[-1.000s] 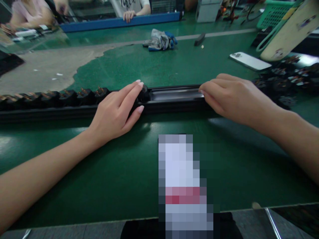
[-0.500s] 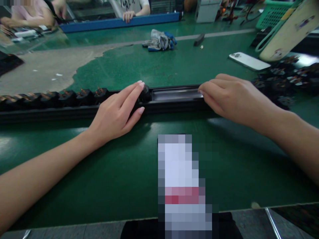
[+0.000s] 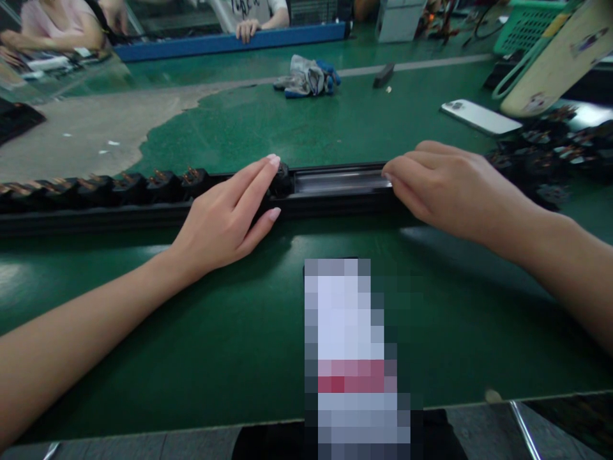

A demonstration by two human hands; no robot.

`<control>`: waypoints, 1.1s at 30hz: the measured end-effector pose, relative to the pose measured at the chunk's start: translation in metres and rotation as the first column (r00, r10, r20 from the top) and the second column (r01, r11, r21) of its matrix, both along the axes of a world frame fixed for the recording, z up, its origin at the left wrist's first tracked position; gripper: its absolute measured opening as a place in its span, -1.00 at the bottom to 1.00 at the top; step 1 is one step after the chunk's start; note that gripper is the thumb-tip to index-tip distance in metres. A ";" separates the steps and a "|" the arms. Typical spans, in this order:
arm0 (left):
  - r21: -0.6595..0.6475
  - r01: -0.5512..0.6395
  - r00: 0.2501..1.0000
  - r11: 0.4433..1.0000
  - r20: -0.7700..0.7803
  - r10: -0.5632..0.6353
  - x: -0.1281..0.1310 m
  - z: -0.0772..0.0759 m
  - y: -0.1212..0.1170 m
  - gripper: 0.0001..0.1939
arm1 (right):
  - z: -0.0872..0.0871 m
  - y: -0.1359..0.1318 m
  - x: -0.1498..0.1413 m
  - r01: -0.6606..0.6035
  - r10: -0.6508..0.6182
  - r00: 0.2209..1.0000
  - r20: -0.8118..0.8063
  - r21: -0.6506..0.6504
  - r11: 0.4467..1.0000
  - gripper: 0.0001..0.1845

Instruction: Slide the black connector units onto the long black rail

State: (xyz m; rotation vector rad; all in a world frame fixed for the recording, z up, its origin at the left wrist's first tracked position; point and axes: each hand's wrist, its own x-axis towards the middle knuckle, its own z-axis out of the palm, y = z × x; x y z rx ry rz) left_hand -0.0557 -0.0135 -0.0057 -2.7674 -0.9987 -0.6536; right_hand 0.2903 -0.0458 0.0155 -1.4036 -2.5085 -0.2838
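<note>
A long black channel (image 3: 335, 204) runs across the green table. Black socket modules with copper-coloured prongs (image 3: 160, 187) stand in a row along its left part. My left hand (image 3: 225, 214) lies over the channel, fingers stretched out and thumb apart at the front side. Its fingertips touch a single black module (image 3: 282, 181), which it partly hides. Over the channel's right part, my right hand (image 3: 435, 182) is closed, thumb and fingers bent down onto it; the palm side is hidden. Between the hands the shiny inside of the channel shows.
Several loose black modules (image 3: 550, 150) are heaped at the right, near a white phone (image 3: 481, 117) and a cream-coloured bottle (image 3: 550, 70). Grey-blue gloves (image 3: 309, 78) lie behind the channel. A pixelated patch (image 3: 354, 345) covers the front middle. Other people sit across the table.
Almost nothing differs. Both hands stay in place on the channel, and the view has shifted very slightly.
</note>
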 end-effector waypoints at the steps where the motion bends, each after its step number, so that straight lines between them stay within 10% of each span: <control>1: 0.002 -0.004 1.000 1.000 -0.004 0.004 0.000 0.000 0.000 -0.32 | 0.000 0.000 0.000 -0.004 0.004 1.000 0.002 0.002 1.000 -0.60; 15: 0.176 0.018 0.996 0.984 -0.094 -0.001 0.004 -0.001 -0.001 -0.35 | 0.001 0.001 0.001 0.003 -0.004 0.999 -0.034 -0.022 1.000 -0.64; 33: 0.054 -0.050 0.999 0.997 0.009 0.050 0.010 -0.002 -0.004 -0.35 | 0.003 -0.001 -0.001 0.005 -0.013 0.995 0.096 0.081 0.997 -0.62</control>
